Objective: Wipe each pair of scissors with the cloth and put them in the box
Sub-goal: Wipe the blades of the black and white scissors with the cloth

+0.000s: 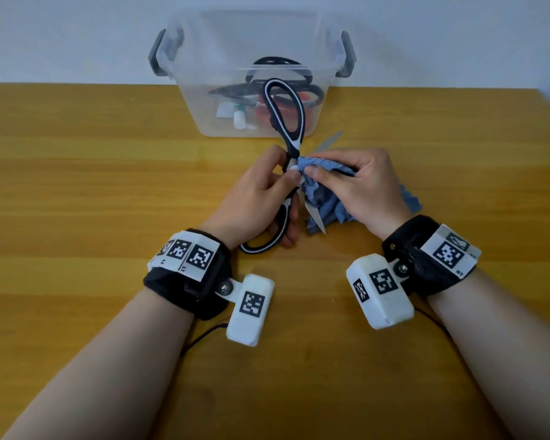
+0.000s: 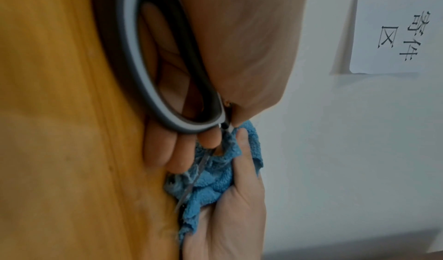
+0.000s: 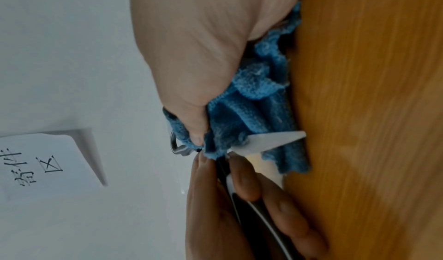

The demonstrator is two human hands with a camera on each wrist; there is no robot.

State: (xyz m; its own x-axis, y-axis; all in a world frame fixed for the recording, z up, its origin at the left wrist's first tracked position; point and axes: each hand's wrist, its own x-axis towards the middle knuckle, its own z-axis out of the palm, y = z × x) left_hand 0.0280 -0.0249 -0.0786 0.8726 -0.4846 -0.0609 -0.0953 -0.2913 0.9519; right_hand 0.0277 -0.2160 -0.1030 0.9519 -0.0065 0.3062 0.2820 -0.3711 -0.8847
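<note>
We hold the scissors open wide in our left hand. Our left fingers curl round the lower handle loop, and the thumb pinches near the screw in the middle. The other loop sticks up toward 12 o'clock. One blade points to 1 o'clock and the other to 5 o'clock.

Our right hand sits at 3 o'clock from the scissors. Its fingers are curled tight on the blue cloth, and they press a fold of it onto the scissors at the middle.

The box stands on the table at 12 o'clock, just past our hands. More scissors already lie inside it.

We think these scissors are stiff and a bit heavy, with hard metal blades. The blades look sharp, so we should hold only the handles, which look rubbery and easy to grip. The cloth is soft and floppy, so it can bunch up thick between our fingers and the blade edge. We should rub from the screw out to the tip, never against the edge.
</note>
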